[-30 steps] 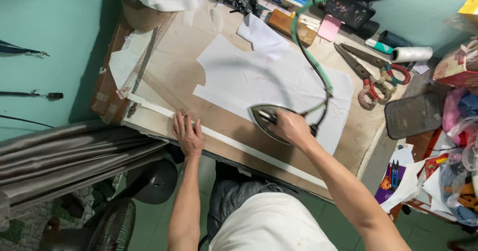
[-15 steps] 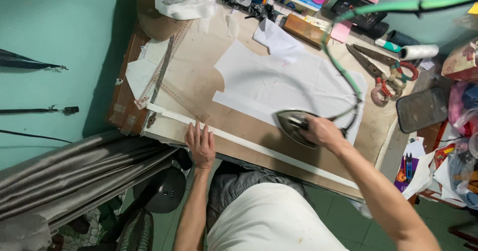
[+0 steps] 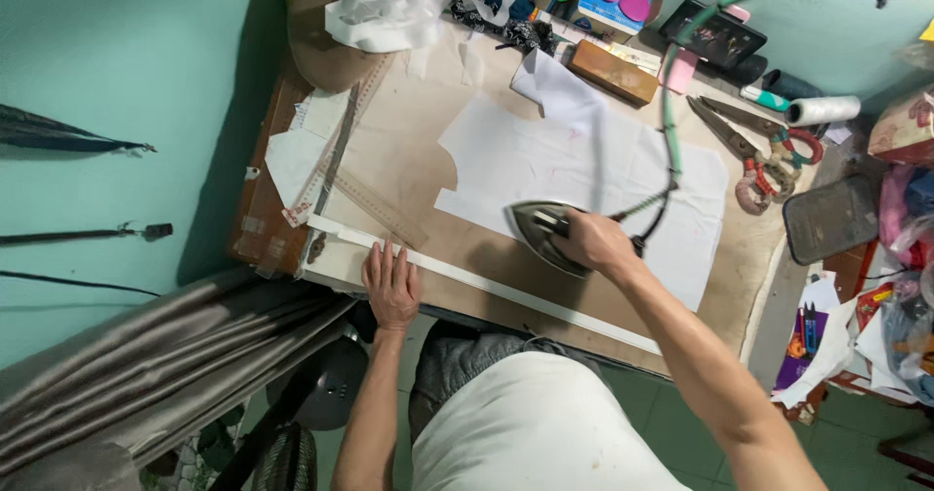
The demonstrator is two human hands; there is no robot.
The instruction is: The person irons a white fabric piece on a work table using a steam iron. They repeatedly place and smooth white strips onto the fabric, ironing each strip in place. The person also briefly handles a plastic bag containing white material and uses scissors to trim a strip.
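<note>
While the right hand is wrapped tight around the handle of a dark clothes iron, the iron sits flat on a white cut fabric piece spread over the tan surface. So the iron is right under that fist, its pointed nose aimed toward the left hand's side, at the near edge of the fabric. A green cord runs up and away from the iron, beyond the right hand.

The left hand is holding nothing (fingers spread, palm down), pressed flat on a long white strip that runs along the near edge of the surface and carries on under the right forearm. Just past the left fingertips lie a wooden ruler and a long metal ruler angling away.

Well beyond the right hand, off to its outer side, there's a pair of big scissors with red and green handles, a white thread cone and a dark tray. Crumpled white cloth is piled at the far end.
</note>
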